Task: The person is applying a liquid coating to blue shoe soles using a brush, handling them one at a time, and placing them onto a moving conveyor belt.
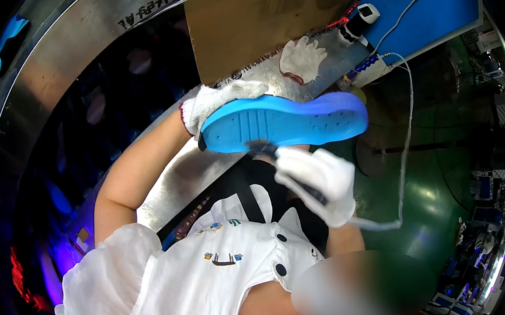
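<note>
A bright blue shoe sole [285,121] is held up in front of me with its grooved, dotted face in view. My left hand [219,101], in a white knit glove with a dark red cuff, grips it along the far edge at its left end. Just below the sole's near edge is my right hand [319,181], also white-gloved and smeared by motion. Its fingers are closed round a dark brush-like tool [262,149]; the blurred brownish tip is at the sole's near edge, and whether it touches cannot be made out.
A spare white glove [302,60] lies on the metal bench beside a cardboard sheet [269,26]. Behind it stands a black-and-white device [361,21]. A pale hose [408,141] hangs at the right. Left, a dark area holds several sole-like pieces [139,60].
</note>
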Motion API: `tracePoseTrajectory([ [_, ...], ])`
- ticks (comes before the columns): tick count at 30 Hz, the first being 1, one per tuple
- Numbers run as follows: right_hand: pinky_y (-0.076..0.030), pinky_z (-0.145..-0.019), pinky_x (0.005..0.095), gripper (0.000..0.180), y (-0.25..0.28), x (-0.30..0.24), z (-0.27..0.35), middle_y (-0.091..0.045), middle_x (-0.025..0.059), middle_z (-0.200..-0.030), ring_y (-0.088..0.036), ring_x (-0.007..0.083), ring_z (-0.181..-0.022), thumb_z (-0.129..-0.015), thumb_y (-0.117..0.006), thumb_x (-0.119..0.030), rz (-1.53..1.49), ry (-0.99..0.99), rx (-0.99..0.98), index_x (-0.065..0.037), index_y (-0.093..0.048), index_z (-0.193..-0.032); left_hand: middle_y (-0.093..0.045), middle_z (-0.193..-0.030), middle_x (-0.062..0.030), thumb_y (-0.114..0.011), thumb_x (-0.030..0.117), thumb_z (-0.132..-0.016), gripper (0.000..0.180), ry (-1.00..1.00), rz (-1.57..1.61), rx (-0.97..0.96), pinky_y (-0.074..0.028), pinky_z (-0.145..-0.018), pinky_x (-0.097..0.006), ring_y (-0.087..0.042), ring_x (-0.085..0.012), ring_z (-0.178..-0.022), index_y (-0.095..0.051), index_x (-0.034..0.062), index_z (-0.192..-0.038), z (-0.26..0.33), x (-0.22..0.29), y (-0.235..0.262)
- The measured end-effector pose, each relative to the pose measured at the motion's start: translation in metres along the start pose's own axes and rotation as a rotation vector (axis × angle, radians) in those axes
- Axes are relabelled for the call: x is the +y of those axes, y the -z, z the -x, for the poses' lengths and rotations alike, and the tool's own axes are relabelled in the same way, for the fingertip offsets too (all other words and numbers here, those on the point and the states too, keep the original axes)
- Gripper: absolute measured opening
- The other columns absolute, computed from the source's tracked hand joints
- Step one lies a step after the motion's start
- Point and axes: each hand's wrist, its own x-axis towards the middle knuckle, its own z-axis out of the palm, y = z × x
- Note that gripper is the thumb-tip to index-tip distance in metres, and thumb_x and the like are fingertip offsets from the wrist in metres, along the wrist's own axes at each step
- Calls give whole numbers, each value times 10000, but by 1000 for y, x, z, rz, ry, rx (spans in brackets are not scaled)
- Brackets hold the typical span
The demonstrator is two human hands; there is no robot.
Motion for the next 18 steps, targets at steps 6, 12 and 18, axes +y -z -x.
tracePoseTrajectory([
  [6,-457,-490,271,273,10,-13,4,-718,66,-1047,-563,175,-564,-668,-799,-112,175,65,-121,-119,-724,-931,-600,-1249,-156,-548,527,-929,571,-39,-245,79,-461,-1023,-369,-584,-220,-1172,-610,68,-1263,1,-4,14],
  [12,-453,-476,286,286,18,-6,5,-722,64,-1036,-560,191,-566,-679,-756,-106,215,67,-107,-134,-728,-963,-616,-1205,-160,-511,505,-944,566,-233,-326,5,-461,-1015,-367,-595,-241,-1148,-598,68,-1292,0,-12,30],
  [18,-471,-502,269,261,29,14,2,-734,83,-982,-558,186,-554,-683,-811,-101,202,18,0,-95,-715,-926,-681,-1049,-132,-576,470,-930,508,27,97,-30,-538,-846,-342,-666,-211,-886,-647,51,-1206,14,29,-2],
])
